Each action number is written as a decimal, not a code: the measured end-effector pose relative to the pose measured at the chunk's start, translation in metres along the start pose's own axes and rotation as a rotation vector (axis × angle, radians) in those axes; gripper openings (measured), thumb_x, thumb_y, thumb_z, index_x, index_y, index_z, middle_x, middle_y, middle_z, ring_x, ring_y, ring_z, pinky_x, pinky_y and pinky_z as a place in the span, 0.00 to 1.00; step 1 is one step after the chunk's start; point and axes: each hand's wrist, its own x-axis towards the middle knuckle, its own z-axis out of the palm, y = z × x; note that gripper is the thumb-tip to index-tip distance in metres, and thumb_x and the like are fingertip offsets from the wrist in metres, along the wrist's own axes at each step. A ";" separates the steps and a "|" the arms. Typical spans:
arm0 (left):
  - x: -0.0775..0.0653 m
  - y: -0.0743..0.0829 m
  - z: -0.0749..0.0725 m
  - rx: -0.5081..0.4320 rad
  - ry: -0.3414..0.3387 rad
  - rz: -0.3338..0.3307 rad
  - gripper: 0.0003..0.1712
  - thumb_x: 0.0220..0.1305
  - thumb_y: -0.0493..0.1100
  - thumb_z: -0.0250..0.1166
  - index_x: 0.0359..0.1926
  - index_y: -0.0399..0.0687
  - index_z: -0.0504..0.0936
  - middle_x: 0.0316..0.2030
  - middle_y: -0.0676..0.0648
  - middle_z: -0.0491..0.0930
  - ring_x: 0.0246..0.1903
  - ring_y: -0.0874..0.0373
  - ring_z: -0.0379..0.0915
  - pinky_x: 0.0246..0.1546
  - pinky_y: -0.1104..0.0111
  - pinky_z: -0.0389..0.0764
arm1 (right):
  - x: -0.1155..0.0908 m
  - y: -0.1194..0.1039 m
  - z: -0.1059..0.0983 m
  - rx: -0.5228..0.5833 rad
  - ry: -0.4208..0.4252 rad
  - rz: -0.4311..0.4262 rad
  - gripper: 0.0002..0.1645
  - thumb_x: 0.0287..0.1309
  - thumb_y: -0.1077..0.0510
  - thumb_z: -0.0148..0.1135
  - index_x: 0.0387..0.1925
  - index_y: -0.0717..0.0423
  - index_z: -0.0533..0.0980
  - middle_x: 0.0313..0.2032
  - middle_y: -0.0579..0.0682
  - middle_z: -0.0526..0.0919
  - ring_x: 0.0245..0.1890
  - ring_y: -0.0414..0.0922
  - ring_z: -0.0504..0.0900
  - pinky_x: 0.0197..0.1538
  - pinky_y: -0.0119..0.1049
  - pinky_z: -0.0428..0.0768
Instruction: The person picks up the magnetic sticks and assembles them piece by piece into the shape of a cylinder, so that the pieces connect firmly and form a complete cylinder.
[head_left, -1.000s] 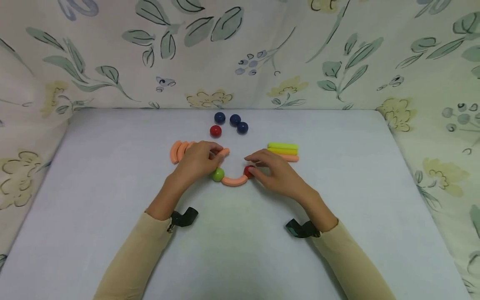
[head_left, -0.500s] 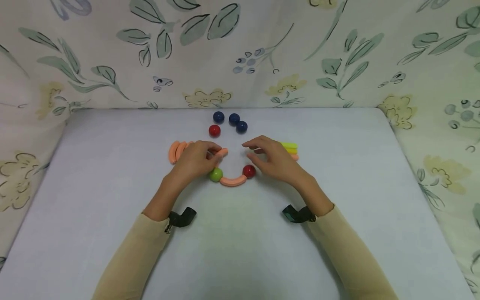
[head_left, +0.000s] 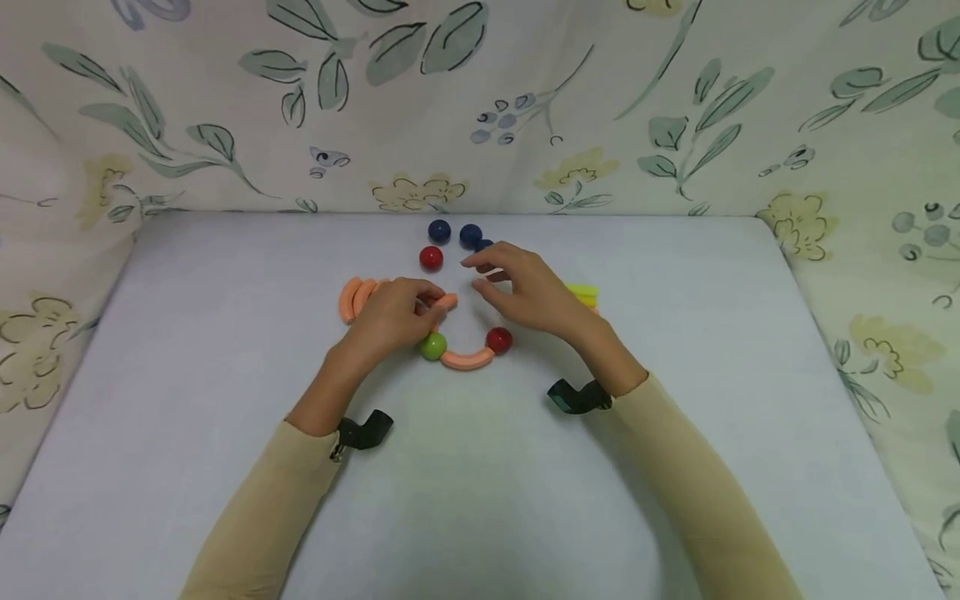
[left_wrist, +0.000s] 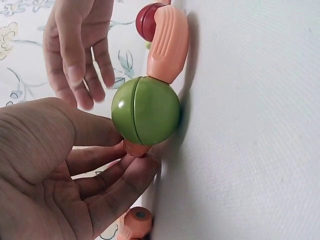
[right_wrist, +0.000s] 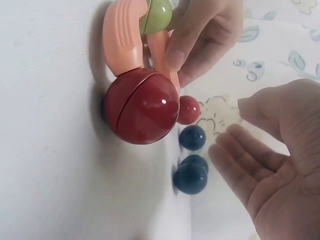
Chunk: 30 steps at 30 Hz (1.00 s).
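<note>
Navy balls [head_left: 471,237] just beyond right hand [head_left: 521,287] (thumb, fingers apart, holding nothing) — left hand [head_left: 393,315] pinches orange stick [head_left: 448,301] at green ball [head_left: 433,346].

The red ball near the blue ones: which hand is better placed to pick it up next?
Probably the right hand: it holds nothing and hovers close to that red ball. The left hand is occupied, pinching an orange piece by the green ball.
</note>
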 end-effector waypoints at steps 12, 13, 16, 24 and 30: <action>-0.003 0.000 -0.002 -0.031 -0.012 0.005 0.20 0.74 0.44 0.66 0.61 0.41 0.85 0.52 0.43 0.88 0.48 0.49 0.82 0.49 0.57 0.84 | 0.028 -0.001 0.001 -0.089 -0.034 0.007 0.19 0.74 0.61 0.61 0.63 0.61 0.79 0.59 0.60 0.83 0.58 0.54 0.85 0.63 0.50 0.84; -0.003 0.000 -0.003 -0.030 -0.016 0.007 0.20 0.74 0.44 0.65 0.61 0.40 0.85 0.52 0.42 0.88 0.47 0.49 0.82 0.48 0.58 0.84 | 0.030 -0.001 0.001 -0.085 -0.039 0.011 0.20 0.74 0.61 0.61 0.63 0.60 0.79 0.59 0.60 0.83 0.58 0.54 0.84 0.64 0.49 0.84; -0.004 0.000 -0.003 -0.023 -0.022 0.015 0.20 0.74 0.42 0.65 0.62 0.39 0.85 0.52 0.42 0.88 0.45 0.50 0.81 0.46 0.60 0.82 | 0.035 -0.002 0.001 -0.064 -0.056 0.038 0.20 0.74 0.61 0.61 0.63 0.60 0.79 0.60 0.59 0.82 0.60 0.54 0.83 0.66 0.48 0.83; -0.002 -0.002 -0.002 -0.012 -0.029 0.015 0.19 0.74 0.42 0.64 0.61 0.40 0.85 0.51 0.42 0.88 0.43 0.51 0.80 0.43 0.63 0.80 | 0.045 -0.004 0.004 -0.066 -0.090 0.079 0.21 0.73 0.61 0.62 0.64 0.59 0.79 0.60 0.58 0.82 0.62 0.53 0.82 0.68 0.46 0.82; -0.001 -0.003 -0.001 -0.014 -0.039 0.014 0.19 0.75 0.44 0.64 0.61 0.41 0.85 0.51 0.42 0.88 0.45 0.50 0.80 0.45 0.61 0.81 | 0.049 -0.002 0.008 -0.077 -0.103 0.082 0.21 0.73 0.62 0.61 0.64 0.60 0.79 0.61 0.59 0.81 0.63 0.54 0.82 0.68 0.45 0.83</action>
